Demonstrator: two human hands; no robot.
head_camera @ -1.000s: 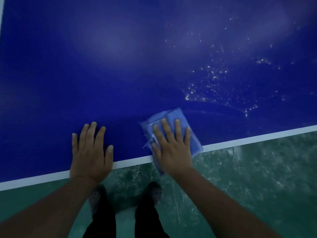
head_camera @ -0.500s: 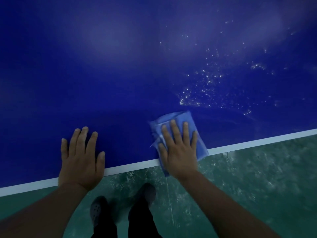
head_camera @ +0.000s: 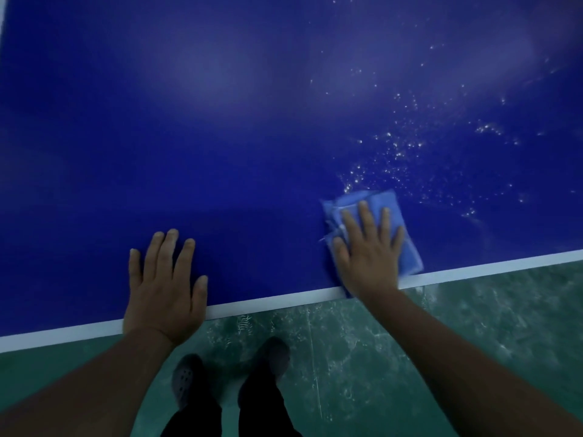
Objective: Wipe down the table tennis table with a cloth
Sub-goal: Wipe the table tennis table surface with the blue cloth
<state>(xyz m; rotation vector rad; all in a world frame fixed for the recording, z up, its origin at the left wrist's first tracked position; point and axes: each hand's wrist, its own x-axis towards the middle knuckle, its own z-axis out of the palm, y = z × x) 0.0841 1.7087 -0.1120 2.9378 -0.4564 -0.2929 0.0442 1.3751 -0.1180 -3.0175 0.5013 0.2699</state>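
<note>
Head view, looking down. The blue worktop (head_camera: 220, 137) of the table tennis table fills the far two-thirds of the field; its white edge line (head_camera: 268, 302) runs from near left to far right, with green floor (head_camera: 441, 342) and the person's two dark shoes (head_camera: 230, 370) nearer still. A scatter of bright water droplets (head_camera: 394, 159) lies on the right part of the worktop, just beyond the cloth. The left hand (head_camera: 164, 285) lies flat on the worktop at the near edge, its grip spread and holding nothing, apparently as a brace. The right hand (head_camera: 366, 250) presses flat on the folded blue cloth (head_camera: 407, 247), fingers straight and slightly apart; the cloth lies on the worktop just inside the edge line, right of centre. The step in hand appears to be wiping along the near edge. The next move probably calls for pushing the cloth far and right through the droplets, palm pressure kept even.
</note>
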